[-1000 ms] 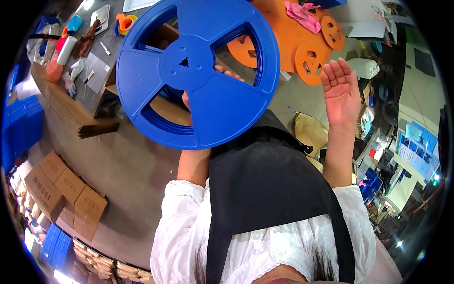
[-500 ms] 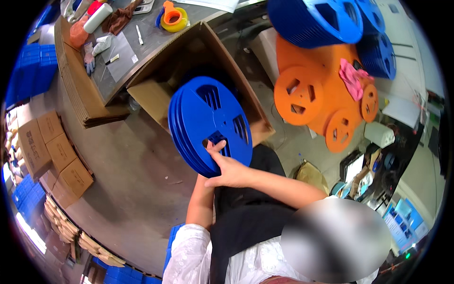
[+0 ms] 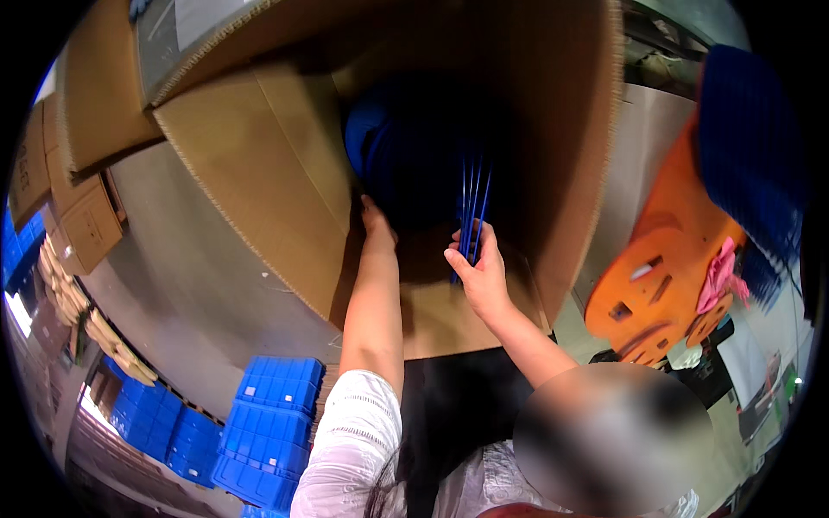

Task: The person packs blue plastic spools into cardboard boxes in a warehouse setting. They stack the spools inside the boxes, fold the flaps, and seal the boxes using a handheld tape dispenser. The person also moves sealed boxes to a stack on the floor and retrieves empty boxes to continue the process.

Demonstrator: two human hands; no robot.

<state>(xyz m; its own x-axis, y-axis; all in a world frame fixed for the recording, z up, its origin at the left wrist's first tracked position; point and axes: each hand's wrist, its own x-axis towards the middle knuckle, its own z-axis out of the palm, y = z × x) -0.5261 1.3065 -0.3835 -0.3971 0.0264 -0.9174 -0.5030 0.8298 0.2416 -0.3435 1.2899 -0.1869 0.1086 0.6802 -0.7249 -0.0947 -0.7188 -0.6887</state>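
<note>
Both my hands reach into a deep open cardboard box (image 3: pixel 259 142). My right hand (image 3: pixel 485 269) is closed on several blue plastic reels (image 3: pixel 469 203). They stand on edge inside the box, their thin rims side by side, thumb on the near side. At the box's left inner side, my left hand (image 3: pixel 378 226) is low beside a dark blue rounded reel stack (image 3: pixel 367 129). Its fingers are mostly lost in shadow, so their grip does not show. How many reels lie in the dark inside cannot be made out.
Orange reels (image 3: pixel 643 285) and a pink cloth (image 3: pixel 718 276) are at the right, below a tall blue reel stack (image 3: pixel 751 138). Flattened cardboard (image 3: pixel 104 95) leans at the upper left. Blue plastic crates (image 3: pixel 269 423) stand at lower left, brown cartons (image 3: pixel 86 229) farther left.
The blue reels, held in front of the box before, are now down inside it and turned edge-on. My hands have separated, and the view has moved closer over the box.
</note>
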